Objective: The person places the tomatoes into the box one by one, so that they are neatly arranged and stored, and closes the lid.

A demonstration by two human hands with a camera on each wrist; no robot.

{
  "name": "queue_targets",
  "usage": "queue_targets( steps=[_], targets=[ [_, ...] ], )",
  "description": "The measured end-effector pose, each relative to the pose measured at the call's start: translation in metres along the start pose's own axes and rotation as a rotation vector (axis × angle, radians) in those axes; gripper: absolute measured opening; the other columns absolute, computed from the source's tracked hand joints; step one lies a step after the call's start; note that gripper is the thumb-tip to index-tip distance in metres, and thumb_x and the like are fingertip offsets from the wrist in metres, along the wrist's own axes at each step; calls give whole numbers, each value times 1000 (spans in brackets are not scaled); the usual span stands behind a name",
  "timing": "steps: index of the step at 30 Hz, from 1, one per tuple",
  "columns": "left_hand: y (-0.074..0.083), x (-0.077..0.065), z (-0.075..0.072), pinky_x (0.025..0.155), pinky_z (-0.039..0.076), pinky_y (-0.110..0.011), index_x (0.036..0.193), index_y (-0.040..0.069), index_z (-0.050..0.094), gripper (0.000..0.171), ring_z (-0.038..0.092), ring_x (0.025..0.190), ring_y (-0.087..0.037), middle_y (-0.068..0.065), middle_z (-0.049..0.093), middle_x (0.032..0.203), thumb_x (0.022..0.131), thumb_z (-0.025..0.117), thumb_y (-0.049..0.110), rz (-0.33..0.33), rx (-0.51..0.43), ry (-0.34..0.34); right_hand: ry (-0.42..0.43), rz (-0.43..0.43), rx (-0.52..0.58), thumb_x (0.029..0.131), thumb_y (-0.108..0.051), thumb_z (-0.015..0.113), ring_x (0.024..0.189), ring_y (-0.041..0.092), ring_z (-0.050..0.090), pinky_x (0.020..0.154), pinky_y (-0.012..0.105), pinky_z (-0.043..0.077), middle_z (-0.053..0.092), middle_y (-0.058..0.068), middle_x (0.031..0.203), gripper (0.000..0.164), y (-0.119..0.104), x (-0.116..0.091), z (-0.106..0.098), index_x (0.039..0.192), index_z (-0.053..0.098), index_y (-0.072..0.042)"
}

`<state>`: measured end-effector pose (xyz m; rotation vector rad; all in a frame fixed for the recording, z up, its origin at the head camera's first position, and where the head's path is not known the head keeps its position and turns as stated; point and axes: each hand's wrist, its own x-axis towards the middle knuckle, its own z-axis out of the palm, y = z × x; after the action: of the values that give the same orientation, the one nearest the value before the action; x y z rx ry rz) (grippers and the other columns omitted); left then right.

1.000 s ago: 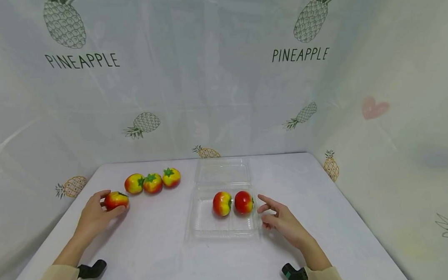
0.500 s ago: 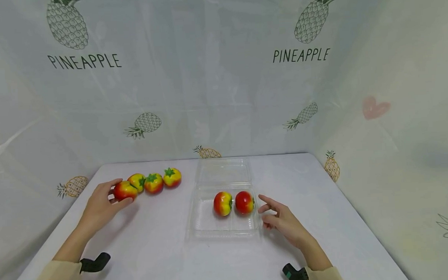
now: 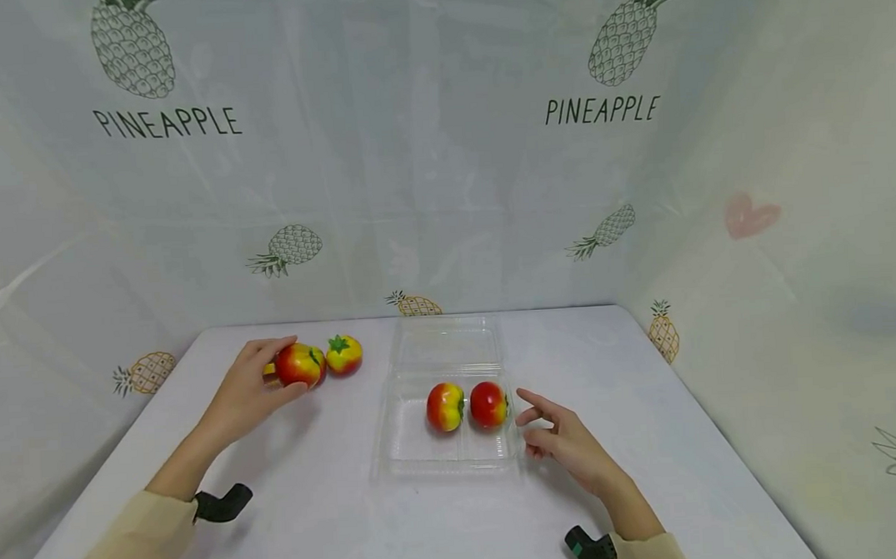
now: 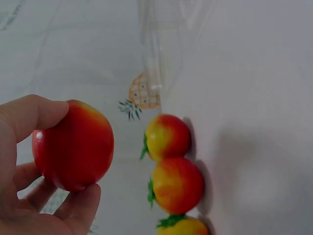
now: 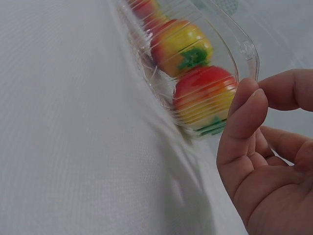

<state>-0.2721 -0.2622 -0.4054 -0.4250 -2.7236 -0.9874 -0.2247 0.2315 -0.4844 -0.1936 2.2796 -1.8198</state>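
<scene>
In the left wrist view my left hand (image 4: 46, 161) grips a red-and-yellow tomato (image 4: 73, 147) between thumb and fingers. The head view has this left hand (image 3: 250, 388) at the row of tomatoes, its tomato (image 3: 299, 365) in front of them. The right tomato (image 3: 344, 355) of that row shows fully; the others are mostly hidden. An open clear plastic clamshell box (image 3: 403, 456) holds two tomatoes, one on the left (image 3: 445, 407) and one on the right (image 3: 488, 404). My right hand (image 3: 568, 445) is at the box's right edge, fingers loosely bent; contact with the rim is unclear.
The box's raised lid (image 3: 446, 342) lies toward the back of the white table (image 3: 301, 519). A pineapple-print curtain (image 3: 428, 164) hangs behind and at the sides. Black wrist devices (image 3: 225, 503) sit on both forearms.
My left hand has carried its tomato right and toward the back, over to the row, where it now covers the row's left part. The right hand and the box have stayed put.
</scene>
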Motion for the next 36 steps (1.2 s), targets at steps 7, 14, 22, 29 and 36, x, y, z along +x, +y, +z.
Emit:
queue_targets(
  steps=[7, 14, 22, 29, 36],
  targets=[
    [25, 12, 11, 101, 55, -61, 155, 3, 50, 74, 53, 132, -45, -23, 48, 148, 91, 85, 16, 80, 10, -42, 6, 4, 3, 100, -8, 67, 81, 24, 62, 73, 24, 60, 59, 21, 127, 70, -1, 0, 0, 164, 40, -11],
    [39, 19, 18, 102, 56, -58, 152, 7, 52, 70, 54, 133, -42, -20, 47, 151, 91, 85, 16, 108, -10, -83, 8, 0, -7, 99, -7, 67, 80, 24, 62, 73, 24, 60, 59, 20, 128, 71, -1, -1, 1, 164, 39, -11],
    [51, 25, 27, 103, 57, -54, 150, 9, 54, 68, 55, 131, -37, -17, 52, 149, 90, 86, 19, 146, -23, -124, 8, 1, 0, 99, -7, 67, 80, 24, 62, 73, 23, 60, 59, 20, 128, 70, 0, -1, 1, 164, 40, -11],
    [58, 31, 38, 102, 59, -47, 149, 11, 56, 69, 58, 128, -31, -11, 55, 148, 89, 88, 18, 166, -62, -170, 5, 2, 2, 99, -7, 67, 79, 23, 62, 73, 24, 60, 59, 21, 128, 70, 0, -1, 0, 164, 39, -12],
    [65, 34, 50, 105, 57, -49, 150, 15, 58, 67, 59, 130, -29, -7, 56, 148, 90, 87, 23, 176, -67, -236, 0, -3, -8, 99, -7, 67, 79, 22, 62, 73, 23, 60, 59, 21, 128, 70, 0, 0, -1, 164, 40, -12]
  ],
)
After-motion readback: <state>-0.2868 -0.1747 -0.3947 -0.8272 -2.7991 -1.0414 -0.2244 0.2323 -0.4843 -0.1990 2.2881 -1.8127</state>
